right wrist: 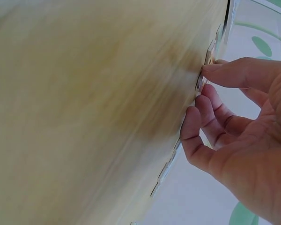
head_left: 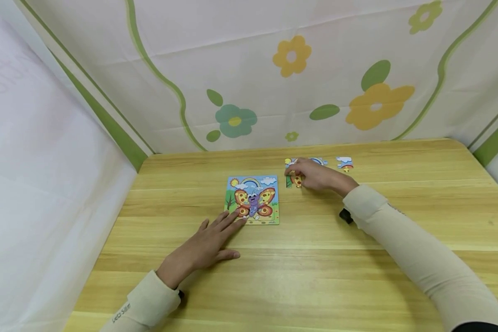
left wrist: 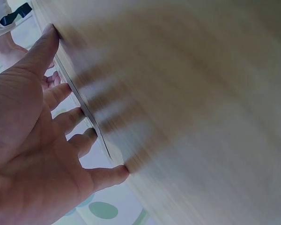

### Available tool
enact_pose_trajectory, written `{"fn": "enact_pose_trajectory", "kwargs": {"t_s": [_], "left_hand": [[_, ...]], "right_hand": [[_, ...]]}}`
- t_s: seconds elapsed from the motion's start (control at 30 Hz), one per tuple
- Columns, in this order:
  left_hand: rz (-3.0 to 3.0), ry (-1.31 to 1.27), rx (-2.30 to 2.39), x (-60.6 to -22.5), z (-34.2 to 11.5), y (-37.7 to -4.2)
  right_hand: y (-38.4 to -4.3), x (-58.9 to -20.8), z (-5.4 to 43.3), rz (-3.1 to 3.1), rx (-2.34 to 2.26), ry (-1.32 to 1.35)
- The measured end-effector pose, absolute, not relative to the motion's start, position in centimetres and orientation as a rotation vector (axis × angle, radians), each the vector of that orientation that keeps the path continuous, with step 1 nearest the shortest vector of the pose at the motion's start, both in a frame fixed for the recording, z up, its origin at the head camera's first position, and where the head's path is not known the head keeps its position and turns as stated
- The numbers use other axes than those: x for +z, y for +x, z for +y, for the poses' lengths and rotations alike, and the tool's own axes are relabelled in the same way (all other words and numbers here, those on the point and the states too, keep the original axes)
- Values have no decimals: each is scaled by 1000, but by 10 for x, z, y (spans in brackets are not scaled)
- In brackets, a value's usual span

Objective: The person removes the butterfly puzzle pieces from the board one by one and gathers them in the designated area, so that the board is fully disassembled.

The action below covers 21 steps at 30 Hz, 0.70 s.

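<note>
A square butterfly puzzle board [head_left: 272, 216] lies flat on the table, showing a purple-bodied butterfly, a rainbow and a sun. My left hand [head_left: 209, 242] reaches its lower left corner with fingers stretched out and spread; in the left wrist view, fingertips [left wrist: 89, 131] meet the board's thin edge. Right of the board, my right hand [head_left: 313, 175] pinches a puzzle piece [head_left: 297, 180] between thumb and forefinger, low at the tabletop. Its other fingers [right wrist: 192, 124] are bent, and the hand covers part of the pieces beneath it. A rainbow piece [head_left: 317, 161] shows just behind the knuckles.
A single cloud-and-rainbow puzzle piece [head_left: 345, 161] lies apart to the right, near the table's back edge. The wooden table [head_left: 299, 281] ends at a white cloth wall [head_left: 157, 106] printed with flowers; another white cloth [head_left: 45, 184] hangs along the left side.
</note>
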State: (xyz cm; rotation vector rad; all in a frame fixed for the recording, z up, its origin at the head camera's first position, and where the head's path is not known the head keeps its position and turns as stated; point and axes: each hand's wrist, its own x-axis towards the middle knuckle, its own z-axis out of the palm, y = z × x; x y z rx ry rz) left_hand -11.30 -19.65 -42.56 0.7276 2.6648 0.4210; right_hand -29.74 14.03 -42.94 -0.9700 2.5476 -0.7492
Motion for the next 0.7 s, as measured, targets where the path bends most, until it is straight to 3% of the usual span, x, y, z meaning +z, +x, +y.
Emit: {"fn": "enact_pose_trajectory", "kwargs": {"t_s": [0.7], "left_hand": [[2671, 736, 443, -425, -198, -112]], "right_hand": [[-300, -432, 141, 2554, -765, -1012]]}}
